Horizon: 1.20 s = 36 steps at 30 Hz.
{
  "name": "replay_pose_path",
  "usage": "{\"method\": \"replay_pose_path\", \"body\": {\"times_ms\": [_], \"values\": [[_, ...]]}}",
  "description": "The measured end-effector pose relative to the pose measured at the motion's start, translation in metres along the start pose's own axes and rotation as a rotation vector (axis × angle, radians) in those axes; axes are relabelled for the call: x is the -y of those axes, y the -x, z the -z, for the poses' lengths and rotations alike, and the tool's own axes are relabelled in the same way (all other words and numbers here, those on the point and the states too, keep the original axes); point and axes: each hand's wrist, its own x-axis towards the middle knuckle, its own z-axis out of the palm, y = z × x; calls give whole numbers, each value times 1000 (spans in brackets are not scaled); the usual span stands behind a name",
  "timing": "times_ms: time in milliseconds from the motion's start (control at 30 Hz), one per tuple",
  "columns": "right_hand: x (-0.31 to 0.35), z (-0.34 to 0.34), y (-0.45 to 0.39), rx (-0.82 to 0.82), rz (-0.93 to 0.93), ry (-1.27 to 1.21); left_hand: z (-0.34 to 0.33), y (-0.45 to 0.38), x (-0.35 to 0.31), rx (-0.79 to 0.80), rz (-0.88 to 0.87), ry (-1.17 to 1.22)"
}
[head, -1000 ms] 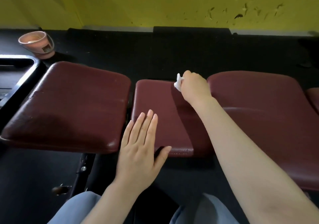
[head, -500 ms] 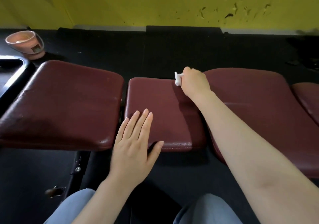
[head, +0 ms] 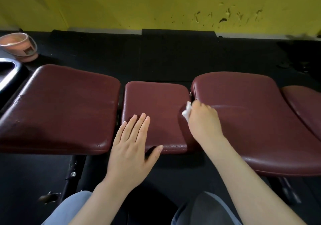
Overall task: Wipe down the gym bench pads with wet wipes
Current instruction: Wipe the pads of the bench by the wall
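A dark red gym bench runs across the view in separate pads: a left pad (head: 60, 106), a narrow middle pad (head: 156, 99), a right pad (head: 243, 103) and a far-right pad (head: 305, 106). My right hand (head: 203, 120) grips a crumpled white wet wipe (head: 186, 112) and holds it against the middle pad's right edge, at the gap to the right pad. My left hand (head: 133, 146) rests flat with straight fingers on the middle pad's near left corner.
A pink tub (head: 20, 46) stands on the black floor at the far left, beside a black metal frame (head: 8, 73). A yellow wall (head: 156, 4) closes the back. Bench frame parts (head: 73, 172) and my knees lie below the pads.
My right hand has drawn the wipe from the far edge of the middle pad toward me along its right side. The left hand stays put; the view has shifted left.
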Motion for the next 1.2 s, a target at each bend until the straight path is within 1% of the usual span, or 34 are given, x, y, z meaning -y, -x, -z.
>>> {"method": "replay_pose_path", "body": {"times_ms": [100,167,267,367,467,633,800,867,933,1000,1100,1200], "values": [[7,-23,-80,129,-111,23,-2,0,1,-7,-2,6],[10,-30,-118,162,-177,8,-2,0,1,-10,3,7],[12,-27,-128,205,-176,-15,-3,-1,1,-14,20,11],[7,-13,-90,203,-104,-23,-2,0,1,-21,19,18],[5,-1,-32,216,-20,-57,-1,0,2,-13,12,18],[2,15,43,191,-57,-192,2,2,1,6,0,22],[0,18,77,147,-58,-191,5,1,1,19,9,17],[-3,21,81,127,-14,-171,5,1,0,27,8,16],[-9,25,82,145,35,-149,6,1,-1,37,3,16],[-22,31,89,91,6,-182,8,3,-1,47,-4,13],[-41,40,111,-72,-115,-205,12,4,0,46,1,36],[-51,39,128,-84,-118,-125,16,3,-15,35,-39,71]]}}
